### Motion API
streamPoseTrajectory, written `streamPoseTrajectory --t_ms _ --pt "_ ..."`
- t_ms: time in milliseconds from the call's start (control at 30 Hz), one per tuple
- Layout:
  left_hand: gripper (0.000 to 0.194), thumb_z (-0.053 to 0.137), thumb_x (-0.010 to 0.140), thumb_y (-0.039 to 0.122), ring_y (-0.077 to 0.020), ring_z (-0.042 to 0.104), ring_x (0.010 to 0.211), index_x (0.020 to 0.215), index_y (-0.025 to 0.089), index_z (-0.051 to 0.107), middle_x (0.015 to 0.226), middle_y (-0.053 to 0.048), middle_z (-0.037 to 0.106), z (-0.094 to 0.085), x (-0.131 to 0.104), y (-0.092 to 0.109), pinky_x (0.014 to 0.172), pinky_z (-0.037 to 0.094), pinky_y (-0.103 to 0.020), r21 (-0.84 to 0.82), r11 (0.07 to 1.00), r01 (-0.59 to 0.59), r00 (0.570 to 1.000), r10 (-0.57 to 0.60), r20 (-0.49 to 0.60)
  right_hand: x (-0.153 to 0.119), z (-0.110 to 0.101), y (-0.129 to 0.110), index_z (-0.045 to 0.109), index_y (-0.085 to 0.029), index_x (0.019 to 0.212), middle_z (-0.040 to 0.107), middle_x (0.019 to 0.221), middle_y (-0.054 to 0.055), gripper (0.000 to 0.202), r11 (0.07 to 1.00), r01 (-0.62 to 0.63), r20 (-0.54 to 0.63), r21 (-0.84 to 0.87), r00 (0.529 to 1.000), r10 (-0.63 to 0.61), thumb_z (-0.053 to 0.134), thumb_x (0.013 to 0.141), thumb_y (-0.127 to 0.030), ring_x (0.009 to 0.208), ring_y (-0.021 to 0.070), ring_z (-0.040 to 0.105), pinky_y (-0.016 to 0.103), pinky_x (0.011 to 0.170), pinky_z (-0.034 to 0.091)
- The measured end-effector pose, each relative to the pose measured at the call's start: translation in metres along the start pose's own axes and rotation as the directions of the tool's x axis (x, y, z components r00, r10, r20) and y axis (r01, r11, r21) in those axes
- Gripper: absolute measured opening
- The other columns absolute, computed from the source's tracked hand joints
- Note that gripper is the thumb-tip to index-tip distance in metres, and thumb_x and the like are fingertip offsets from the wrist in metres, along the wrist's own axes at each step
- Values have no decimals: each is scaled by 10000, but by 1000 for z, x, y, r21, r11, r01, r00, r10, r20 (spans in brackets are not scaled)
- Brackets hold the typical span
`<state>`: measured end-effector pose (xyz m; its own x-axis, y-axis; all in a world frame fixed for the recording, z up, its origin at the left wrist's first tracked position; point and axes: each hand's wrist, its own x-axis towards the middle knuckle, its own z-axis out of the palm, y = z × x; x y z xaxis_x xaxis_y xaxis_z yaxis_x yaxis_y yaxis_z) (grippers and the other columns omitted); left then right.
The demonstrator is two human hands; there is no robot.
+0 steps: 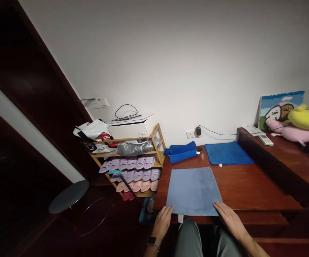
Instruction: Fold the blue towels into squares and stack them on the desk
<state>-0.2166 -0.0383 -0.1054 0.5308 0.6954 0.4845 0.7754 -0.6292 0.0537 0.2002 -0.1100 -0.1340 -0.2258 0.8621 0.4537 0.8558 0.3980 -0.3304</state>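
A light blue cloth (194,191) lies spread flat on the brown wooden table (264,185), its white tag hanging over the front edge. At the cloth's near left corner rests my left hand (163,219), fingers together on the edge, a watch on the wrist. My right hand (228,216) touches the near right corner with its fingertips; whether either hand pinches the fabric is hard to tell. Behind, a darker blue cloth (228,153) lies flat, and rolled or folded blue cloths (182,152) sit at the back left.
Left of the table stands a wooden rack (158,160) with slippers, a bag and a white box (129,129). A round stool (70,196) is farther left. Plush toys (293,132), a remote (266,140) and a picture (280,107) occupy the raised surface at right.
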Motion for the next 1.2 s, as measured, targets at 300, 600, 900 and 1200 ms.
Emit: streamPoseTrajectory --t_ms 300,600,900,1200 --pt "270 500 1015 236 -222 763 958 1082 259 760 1021 -56 803 -111 59 17 877 643 -367 -285 958 23 983 -74 -167 33 -120 -22 724 -270 1242 775 1204 66 347 992 72 -83 105 995 -63 474 1001 -268 1081 235 748 379 959 632" --pt "214 715 864 405 -240 766 919 963 245 817 993 -41 827 -245 157 62 837 620 -331 -600 754 267 961 -259 102 65 -289 -30 742 -272 1157 749 1038 87 329 990 29 -201 135 980 -1 535 1009 -480 962 222 717 329 865 595" --pt "225 779 823 424 -241 764 857 931 235 835 921 -37 827 -312 197 96 827 605 -329 -657 724 208 971 -70 230 37 -394 -43 799 -307 902 784 979 94 327 968 -96 -222 230 964 149 709 846 -616 875 265 739 348 794 631" --pt "305 758 838 491 -211 745 806 902 195 786 883 -56 810 -255 242 112 712 556 -278 -695 663 279 917 31 398 22 -387 18 755 -232 1019 711 648 54 424 763 -478 234 435 878 417 642 895 -622 516 196 667 285 466 554"
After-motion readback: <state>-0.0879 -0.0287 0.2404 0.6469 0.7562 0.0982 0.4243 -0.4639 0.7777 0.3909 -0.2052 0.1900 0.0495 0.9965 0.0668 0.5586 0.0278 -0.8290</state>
